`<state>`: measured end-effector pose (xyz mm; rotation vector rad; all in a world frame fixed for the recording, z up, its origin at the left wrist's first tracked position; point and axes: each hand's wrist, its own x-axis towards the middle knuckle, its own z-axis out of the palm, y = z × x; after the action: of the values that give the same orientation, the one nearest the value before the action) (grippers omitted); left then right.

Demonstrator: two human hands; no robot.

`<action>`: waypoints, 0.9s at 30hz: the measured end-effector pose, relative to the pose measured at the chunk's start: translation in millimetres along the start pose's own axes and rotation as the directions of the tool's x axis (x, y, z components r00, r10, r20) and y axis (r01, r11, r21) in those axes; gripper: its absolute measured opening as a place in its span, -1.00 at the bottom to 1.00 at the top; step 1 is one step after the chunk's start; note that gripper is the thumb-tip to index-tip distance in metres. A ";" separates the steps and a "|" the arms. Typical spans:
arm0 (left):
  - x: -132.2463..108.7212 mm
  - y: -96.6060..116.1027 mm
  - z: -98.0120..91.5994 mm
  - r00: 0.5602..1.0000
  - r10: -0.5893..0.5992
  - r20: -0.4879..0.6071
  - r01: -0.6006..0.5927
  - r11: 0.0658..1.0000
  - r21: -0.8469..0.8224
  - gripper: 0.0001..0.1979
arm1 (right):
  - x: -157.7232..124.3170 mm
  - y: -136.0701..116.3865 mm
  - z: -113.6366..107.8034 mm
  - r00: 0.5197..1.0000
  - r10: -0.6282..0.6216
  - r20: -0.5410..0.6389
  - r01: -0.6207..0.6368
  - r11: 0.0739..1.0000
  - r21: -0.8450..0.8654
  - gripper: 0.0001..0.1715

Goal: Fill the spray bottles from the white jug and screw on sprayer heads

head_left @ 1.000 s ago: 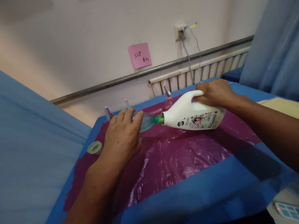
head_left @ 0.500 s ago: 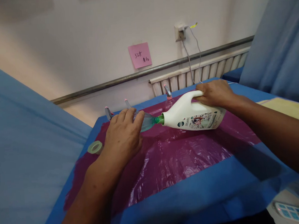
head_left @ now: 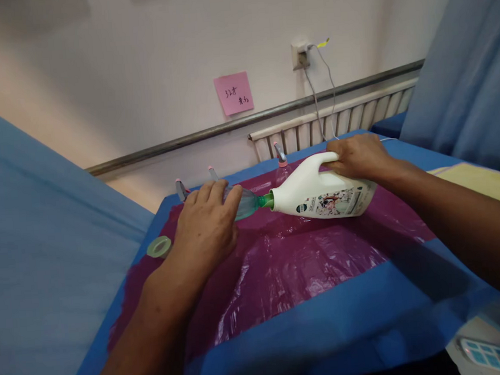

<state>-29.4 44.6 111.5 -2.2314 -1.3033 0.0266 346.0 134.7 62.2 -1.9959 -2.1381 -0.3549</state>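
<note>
My left hand (head_left: 209, 222) is closed around a clear plastic bottle (head_left: 248, 203) with a green neck, which lies tilted with its mouth to the right. In my right hand (head_left: 357, 156) is the handle of a white detergent jug (head_left: 336, 196) with a flowered label. The jug is tipped on its side, and its green-rimmed mouth meets the bottle's neck. Whether liquid flows between them I cannot tell. A pale green cap (head_left: 159, 247) lies left of my left wrist. Most of the clear bottle's body is hidden behind my left hand.
Shiny purple sheeting (head_left: 298, 264) covers part of the blue table (head_left: 327, 313). Spray bottle heads stand along the back edge, one on a clear spray bottle (head_left: 282, 165). Blue curtains (head_left: 57, 252) hang at both sides. Cables run from a wall socket (head_left: 300, 55) above a radiator (head_left: 356, 114).
The jug and my right hand have shifted very slightly left. Otherwise the hands and both containers keep the same position.
</note>
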 end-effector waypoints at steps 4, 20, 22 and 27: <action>1.0 -0.2 -0.8 1.000 -0.001 0.003 0.001 1.000 0.005 -0.38 | 1.2 1.2 1.8 1.000 -0.002 0.006 0.002 1.000 0.005 -0.43; 5.9 0.1 -0.1 0.997 0.041 -0.057 -0.043 0.999 -0.029 -0.38 | 0.6 0.6 -2.4 1.000 -0.018 0.013 0.018 1.000 0.020 -0.40; 7.1 0.9 -0.2 0.997 0.039 -0.061 -0.042 0.998 -0.049 -0.37 | 0.3 0.2 -3.7 1.000 -0.016 0.021 0.015 0.999 0.031 -0.40; 11.2 2.0 -5.0 0.998 0.050 -0.026 -0.051 0.998 -0.046 -0.39 | -1.7 -0.5 -5.9 1.000 -0.012 0.021 0.011 0.999 0.042 -0.41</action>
<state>-20.4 50.7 117.6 -2.2963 -1.2468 -0.0127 345.5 131.3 67.3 -1.9741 -2.1517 -0.2893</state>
